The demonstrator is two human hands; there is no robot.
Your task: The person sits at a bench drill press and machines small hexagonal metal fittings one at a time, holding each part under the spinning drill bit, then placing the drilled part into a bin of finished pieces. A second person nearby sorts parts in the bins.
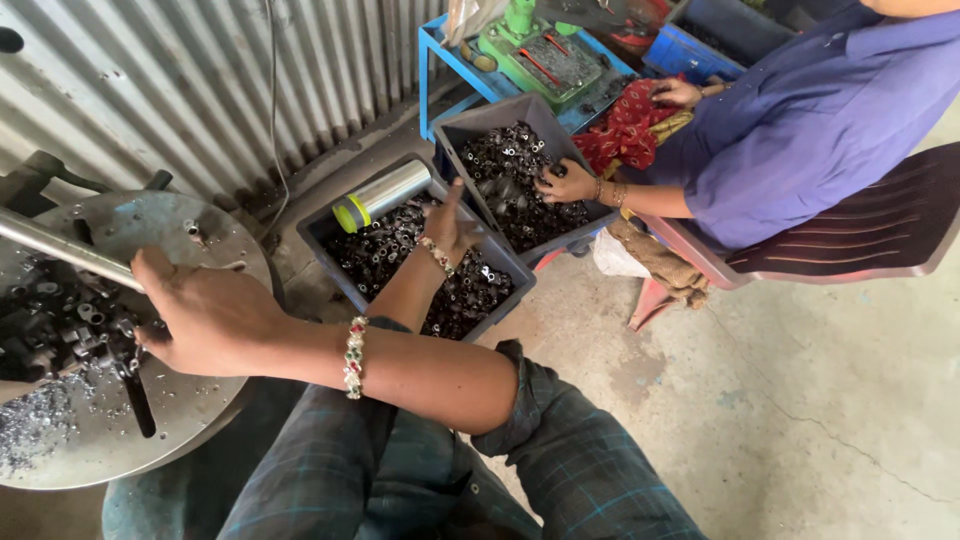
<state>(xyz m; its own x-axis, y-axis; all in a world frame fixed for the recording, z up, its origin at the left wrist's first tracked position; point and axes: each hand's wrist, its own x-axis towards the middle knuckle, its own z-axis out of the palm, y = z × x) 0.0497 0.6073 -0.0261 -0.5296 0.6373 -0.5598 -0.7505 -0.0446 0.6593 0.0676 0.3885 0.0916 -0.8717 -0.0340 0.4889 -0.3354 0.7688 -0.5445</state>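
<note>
Head view, looking down over the person's lap in dark checked cloth point(400, 470) onto a bare concrete floor point(800, 400). The left hand point(205, 320), with a beaded bracelet at the wrist, lies knuckles-up on the round grey metal machine plate point(200, 235); its fingers curl loosely downward beside the heap of small dark metal parts point(60, 325) on that plate, and whether they pinch a part cannot be told because the fingertips are hidden under the hand. A bright steel rod point(60, 250) runs across the plate just above this hand, near the thumb. Pale metal shavings point(35, 425) are scattered on the plate's near edge. The right hand point(450, 225), also braceleted, reaches forward over the near dark grey plastic crate point(325, 240) filled with small black metal bushings point(470, 290); its fingers are spread apart and raised, clamped on nothing that shows. A shiny steel cylinder with a yellow-green cap point(385, 195) rests tilted on the bushings at the crate's far left corner. Just beyond stands a second dark grey crate point(470, 125) of like parts, in which a co-worker's hand point(568, 183) rests on the contents; that person wears a blue-violet shirt point(810, 130) and sits on a maroon plastic chair point(860, 230). Corrugated metal sheeting point(200, 80) forms the wall behind.
</note>
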